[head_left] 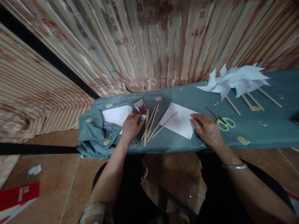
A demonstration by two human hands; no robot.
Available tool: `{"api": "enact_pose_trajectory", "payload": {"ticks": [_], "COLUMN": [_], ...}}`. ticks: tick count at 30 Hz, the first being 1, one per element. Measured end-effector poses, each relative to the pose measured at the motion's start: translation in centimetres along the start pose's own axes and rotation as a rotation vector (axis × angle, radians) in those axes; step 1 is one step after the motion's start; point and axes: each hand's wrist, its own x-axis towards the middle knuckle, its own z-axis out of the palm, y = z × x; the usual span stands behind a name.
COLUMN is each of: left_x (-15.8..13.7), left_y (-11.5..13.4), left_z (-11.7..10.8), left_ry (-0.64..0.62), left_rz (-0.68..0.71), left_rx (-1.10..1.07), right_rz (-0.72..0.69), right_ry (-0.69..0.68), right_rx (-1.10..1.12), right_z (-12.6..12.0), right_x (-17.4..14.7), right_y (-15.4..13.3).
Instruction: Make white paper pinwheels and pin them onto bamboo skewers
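My left hand (131,127) is closed in a pinch on a small white-and-green item (142,118), too small to name. It is beside a little open box of pins (141,106) and a stack of white paper (118,114). Several thin wooden sticks (153,121) lie loosely crossed to its right. My right hand (207,129) pinches the right edge of a square white paper sheet (184,119) with cuts running in from its corners. One stick rests with its tip on that sheet. Scissors with light green handles (223,122) lie partly open just right of my right hand.
Finished white paper pinwheels (243,79) on sticks lie at the back right of the narrow table with its grey-green cloth (275,130). A pleated curtain (149,43) hangs directly behind. On the floor at left is a red packet (20,196).
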Motion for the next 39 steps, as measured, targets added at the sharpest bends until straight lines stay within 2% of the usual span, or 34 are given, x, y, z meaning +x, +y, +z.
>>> {"api": "enact_pose_trajectory", "payload": {"ticks": [3, 6, 13, 19, 28, 34, 39], "left_x": [-0.4, -0.5, -0.3, -0.3, -0.8, -1.0, -1.7], "left_y": [0.3, 0.7, 1.9, 3.3, 4.6, 4.8, 5.7], "left_z": [0.0, -0.3, -1.0, 0.0, 1.2, 1.9, 1.7], "left_ry": [-0.064, -0.071, 0.067, 0.05, -0.057, -0.109, -0.203], "left_rz": [-0.023, -0.039, -0.018, -0.039, -0.212, -0.28, -0.382], "left_rx": [0.015, 0.015, -0.1, -0.456, -1.049, -1.289, -1.422], "right_rz": [-0.006, -0.045, -0.255, -0.335, -0.305, -0.264, -0.223], "right_ry": [-0.009, 0.003, -0.061, -0.137, -0.294, -0.279, -0.2], "right_rx": [0.006, 0.012, 0.075, -0.016, -0.003, 0.0, -0.014], "right_z": [0.1, 0.3, 1.7, 3.6, 6.0, 6.3, 5.3], "right_x": [0.1, 0.1, -0.3, 0.4, 2.2, 2.3, 1.8], "right_y": [-0.2, -0.8, -4.7, -7.3, -9.7, -10.0, -8.3]}}
